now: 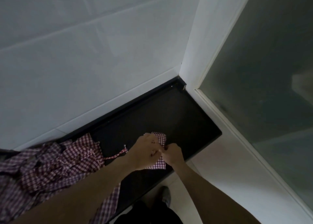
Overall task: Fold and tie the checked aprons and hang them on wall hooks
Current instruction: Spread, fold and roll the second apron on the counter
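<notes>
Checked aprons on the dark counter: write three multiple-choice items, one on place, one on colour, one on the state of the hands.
1. Where does the heap of loose aprons lie relative to the folded apron?
A. to its left
B. to its right
C. on the floor

2. What colours is the check?
A. blue and yellow
B. red and white
C. green and black

3. What are the left hand and right hand doing?
A. hanging idle
B. pressing the wall
C. both holding the folded apron in a grip

Answers: 1 A, the heap fills the counter's left end. 2 B, red-and-white checks show. 3 C, curled fingers of both hands meet on the bundle.
</notes>
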`<state>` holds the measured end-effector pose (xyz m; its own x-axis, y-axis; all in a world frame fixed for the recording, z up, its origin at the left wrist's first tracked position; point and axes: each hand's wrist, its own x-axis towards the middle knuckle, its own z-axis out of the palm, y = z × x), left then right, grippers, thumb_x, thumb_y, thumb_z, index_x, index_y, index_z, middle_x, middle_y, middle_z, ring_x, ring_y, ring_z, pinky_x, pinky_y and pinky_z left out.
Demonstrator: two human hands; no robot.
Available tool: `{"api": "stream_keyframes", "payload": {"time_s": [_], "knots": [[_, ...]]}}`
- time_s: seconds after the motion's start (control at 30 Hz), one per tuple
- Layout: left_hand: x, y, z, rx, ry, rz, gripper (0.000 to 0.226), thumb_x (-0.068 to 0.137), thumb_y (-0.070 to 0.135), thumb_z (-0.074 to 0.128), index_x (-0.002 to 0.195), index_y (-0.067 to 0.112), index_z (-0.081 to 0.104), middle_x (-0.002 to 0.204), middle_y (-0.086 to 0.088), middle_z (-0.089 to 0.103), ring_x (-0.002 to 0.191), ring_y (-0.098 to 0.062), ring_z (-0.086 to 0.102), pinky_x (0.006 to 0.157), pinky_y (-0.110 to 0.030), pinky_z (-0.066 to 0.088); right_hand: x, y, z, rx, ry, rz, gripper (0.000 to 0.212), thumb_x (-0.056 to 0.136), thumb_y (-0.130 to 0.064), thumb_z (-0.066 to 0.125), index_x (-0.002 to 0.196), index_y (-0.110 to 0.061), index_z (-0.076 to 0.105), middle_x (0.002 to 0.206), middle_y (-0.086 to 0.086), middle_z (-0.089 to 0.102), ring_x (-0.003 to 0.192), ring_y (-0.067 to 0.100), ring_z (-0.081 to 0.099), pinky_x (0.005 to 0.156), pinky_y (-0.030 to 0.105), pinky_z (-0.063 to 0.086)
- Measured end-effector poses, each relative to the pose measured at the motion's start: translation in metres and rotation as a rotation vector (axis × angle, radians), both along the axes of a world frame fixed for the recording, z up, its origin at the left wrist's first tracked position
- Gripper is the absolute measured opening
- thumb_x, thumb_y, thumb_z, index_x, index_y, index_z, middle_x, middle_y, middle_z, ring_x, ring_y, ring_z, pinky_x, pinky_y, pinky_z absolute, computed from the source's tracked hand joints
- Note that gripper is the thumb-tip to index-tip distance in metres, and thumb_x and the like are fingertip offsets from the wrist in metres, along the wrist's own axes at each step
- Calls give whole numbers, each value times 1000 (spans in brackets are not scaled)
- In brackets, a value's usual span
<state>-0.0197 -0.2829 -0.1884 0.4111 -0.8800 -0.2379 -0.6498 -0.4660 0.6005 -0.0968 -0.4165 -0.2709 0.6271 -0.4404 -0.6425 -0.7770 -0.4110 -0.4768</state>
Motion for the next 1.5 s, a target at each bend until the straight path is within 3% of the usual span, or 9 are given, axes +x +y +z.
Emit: {"api": "stream_keyframes", "payload": {"time_s": [0.17,0.33,0.6,0.83,0.97,1.1,1.2,1.33,1.5], "knots": [[-17,-2,-20,-33,110,-30,30,97,30,48,84,13,69,73,18,53,66,5,51,71,-17,39,0,-3,2,-70,110,13,68,88,-70,51,97,-4,63,95,12,68,85,26,66,67,31,49],[-15,-7,-34,22,239,71,28,100,16,41,97,5,67,75,15,54,68,3,53,70,-18,41,7,-19,22,74,210,115,46,99,-49,52,73,-10,54,72,5,56,63,15,54,59,27,46],[-10,-15,-52,156,186,97,16,103,18,44,118,18,50,92,3,55,73,-7,55,63,-21,49,5,-74,85,329,244,327,31,93,-34,66,97,-5,75,94,14,71,78,17,64,74,29,57],[-6,-21,-50,165,307,179,17,103,17,47,120,13,47,97,-10,63,81,-17,58,81,-36,51,30,-83,116,902,-459,-354,49,87,-44,62,125,-13,59,131,7,64,118,25,63,105,50,47],[-5,-22,-56,149,309,191,18,104,18,45,115,8,55,84,0,57,69,-6,51,67,-20,45,23,-82,93,638,-762,-487,43,97,-37,56,138,-34,46,149,-5,43,132,15,46,108,39,41],[-4,-25,-55,161,392,265,18,105,16,41,110,3,53,81,0,56,69,-7,53,62,-13,42,-12,-65,33,126,-423,-583,21,88,-12,63,103,-26,68,107,5,71,101,24,67,95,47,54],[-1,-28,-55,176,462,311,17,107,23,38,98,16,51,81,-1,63,74,-10,61,71,-23,45,-36,-42,22,454,-84,-470,23,93,-14,62,116,-13,63,106,12,71,93,24,69,89,43,56],[1,-32,-54,202,440,287,10,104,21,45,95,24,50,86,-1,61,72,-11,57,65,-25,45,-40,-25,33,669,-82,-286,48,85,-51,72,117,-19,55,113,5,67,96,20,70,78,34,61],[-2,-34,-51,237,400,289,9,104,20,44,101,19,52,87,-1,60,74,-13,55,65,-30,48,-34,-26,23,644,8,-303,63,78,-17,81,132,-13,50,119,7,65,99,20,67,77,30,60]]}}
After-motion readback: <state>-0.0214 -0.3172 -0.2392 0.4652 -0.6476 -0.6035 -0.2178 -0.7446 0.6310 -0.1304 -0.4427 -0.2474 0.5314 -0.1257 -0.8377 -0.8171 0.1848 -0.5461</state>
